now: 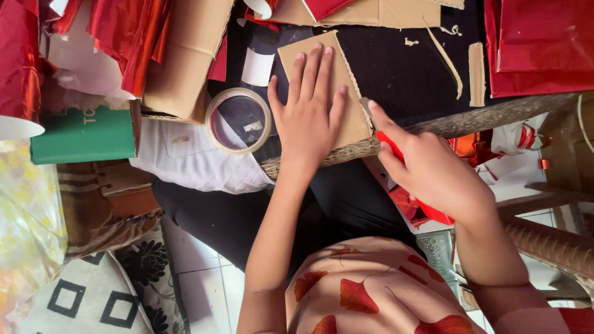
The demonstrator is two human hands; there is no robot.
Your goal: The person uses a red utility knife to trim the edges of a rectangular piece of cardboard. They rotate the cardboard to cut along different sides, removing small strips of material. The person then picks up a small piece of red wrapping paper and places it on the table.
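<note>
The left hand (309,108) lay flat and open on a cardboard piece (346,93) atop the dark table (402,74); the right hand (427,167) gripped a red cutter (421,207) beside it, tape roll (238,120) left of the flat hand.

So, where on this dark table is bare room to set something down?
Bare dark surface lies between the cardboard piece under the left hand and the thin cardboard strip. Left of the tape roll it is crowded with red foil and cardboard.
</note>
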